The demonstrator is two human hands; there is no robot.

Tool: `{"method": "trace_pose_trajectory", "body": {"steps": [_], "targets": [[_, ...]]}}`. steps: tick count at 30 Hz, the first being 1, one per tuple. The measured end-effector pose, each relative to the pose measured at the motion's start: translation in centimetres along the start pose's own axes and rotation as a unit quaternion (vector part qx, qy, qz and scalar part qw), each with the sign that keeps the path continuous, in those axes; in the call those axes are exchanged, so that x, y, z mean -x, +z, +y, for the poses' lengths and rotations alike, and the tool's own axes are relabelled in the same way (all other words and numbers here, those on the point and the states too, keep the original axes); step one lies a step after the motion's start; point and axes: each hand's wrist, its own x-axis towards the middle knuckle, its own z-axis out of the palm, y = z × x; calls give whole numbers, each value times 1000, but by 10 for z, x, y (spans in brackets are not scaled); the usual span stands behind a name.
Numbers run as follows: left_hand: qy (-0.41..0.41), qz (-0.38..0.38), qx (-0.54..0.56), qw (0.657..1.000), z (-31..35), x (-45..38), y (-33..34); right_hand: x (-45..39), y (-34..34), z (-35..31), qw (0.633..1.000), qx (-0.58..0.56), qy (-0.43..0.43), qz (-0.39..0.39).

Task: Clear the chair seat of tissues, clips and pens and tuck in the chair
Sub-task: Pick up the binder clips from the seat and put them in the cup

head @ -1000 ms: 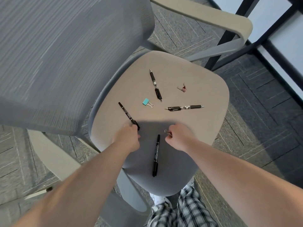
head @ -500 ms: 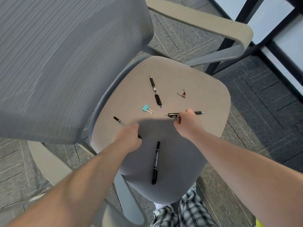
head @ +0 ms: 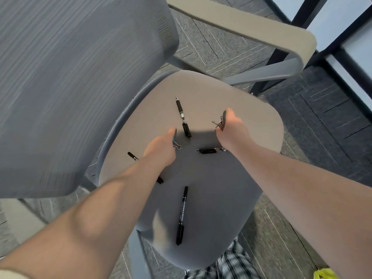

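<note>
On the beige chair seat (head: pixel 241 178) lie several black pens. One gel pen (head: pixel 183 119) points toward the backrest, and another (head: pixel 209 151) lies crosswise by my right wrist. A marker (head: pixel 181 216) rests near the front edge. My left forearm crosses a second marker (head: pixel 131 155). My left hand (head: pixel 161 148) is curled over a teal binder clip (head: pixel 177 146), which rests on the seat with its wire handles showing. My right hand (head: pixel 231 127) pinches a small red clip (head: pixel 218 123) between thumb and fingers.
The grey mesh backrest (head: pixel 70 87) fills the left. A beige armrest (head: pixel 251 29) arches over the far right, with black table legs (head: pixel 302 15) behind it. Grey carpet surrounds the chair. My plaid trousers (head: pixel 231 264) and a yellow scrap (head: pixel 324 273) show at the bottom.
My right hand took a small silver clip from the front of the seat, passed over the crosswise pen and reached the red clip. My left hand left the marker and moved onto the teal clip.
</note>
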Motion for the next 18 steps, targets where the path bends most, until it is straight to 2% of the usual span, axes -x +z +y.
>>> {"method": "trace_pose_trajectory", "body": {"steps": [5, 14, 18], "targets": [[-13, -26, -4, 1000, 1, -13, 10, -15, -1, 2, 998, 50, -4, -27], [0, 4, -17, 1000, 8, -20, 6, -20, 2, -2, 997, 64, -38, -15], [-4, -15, -22, 1000, 11, -17, 1, -18, 3, -1, 989, 109, -88, -42]]}}
